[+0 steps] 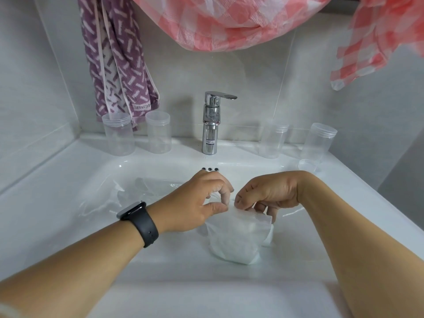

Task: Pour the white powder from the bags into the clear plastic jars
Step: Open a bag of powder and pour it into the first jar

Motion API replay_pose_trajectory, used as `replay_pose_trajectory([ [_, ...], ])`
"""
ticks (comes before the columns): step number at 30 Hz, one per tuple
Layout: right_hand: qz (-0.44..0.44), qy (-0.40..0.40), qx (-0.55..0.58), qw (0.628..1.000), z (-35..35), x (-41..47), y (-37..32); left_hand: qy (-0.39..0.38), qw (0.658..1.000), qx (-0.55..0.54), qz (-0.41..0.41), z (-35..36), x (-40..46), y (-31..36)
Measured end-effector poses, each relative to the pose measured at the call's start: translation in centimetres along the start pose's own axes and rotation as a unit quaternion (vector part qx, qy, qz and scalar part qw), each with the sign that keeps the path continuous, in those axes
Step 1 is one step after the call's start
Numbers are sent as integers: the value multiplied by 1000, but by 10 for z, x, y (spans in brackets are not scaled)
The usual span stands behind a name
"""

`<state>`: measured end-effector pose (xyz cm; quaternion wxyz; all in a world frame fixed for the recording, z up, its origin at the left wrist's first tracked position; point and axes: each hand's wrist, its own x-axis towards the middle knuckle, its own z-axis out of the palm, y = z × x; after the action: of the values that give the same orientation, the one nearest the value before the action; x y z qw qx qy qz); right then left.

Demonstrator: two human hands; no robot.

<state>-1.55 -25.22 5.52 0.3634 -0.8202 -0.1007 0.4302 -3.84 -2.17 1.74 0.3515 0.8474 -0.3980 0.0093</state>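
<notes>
Bare ledge lay open left of the faucet [210, 125], which blocked centre frame; jars [119, 134] flanked it, and pink cloth [218, 24] hung overhead.

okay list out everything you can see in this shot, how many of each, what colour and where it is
Bag of white powder: one, clear plastic, in the sink basin, its top pinched by both hands.
Empty plastic bag: one, clear, crumpled in the basin's left side.
Jars: four, clear, on the ledge, two either side of the faucet.
Jar lid: one, clear, on the ledge at far right.
Faucet: one, chrome, ledge centre.
Sink: one, white.
Towel: one, purple patterned, hanging upper left.
Checked cloth: pink and white, hanging along the top.
Watch: one, black, left wrist.
Left hand: pinches the bag top.
Right hand: pinches the bag top.
</notes>
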Motion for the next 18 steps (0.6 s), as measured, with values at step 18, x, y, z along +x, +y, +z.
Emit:
replay_pose_trajectory([
  [18, -304, 228, 147, 913, -10, -36, -18, 139, 983, -115, -18, -4, -5, 27],
])
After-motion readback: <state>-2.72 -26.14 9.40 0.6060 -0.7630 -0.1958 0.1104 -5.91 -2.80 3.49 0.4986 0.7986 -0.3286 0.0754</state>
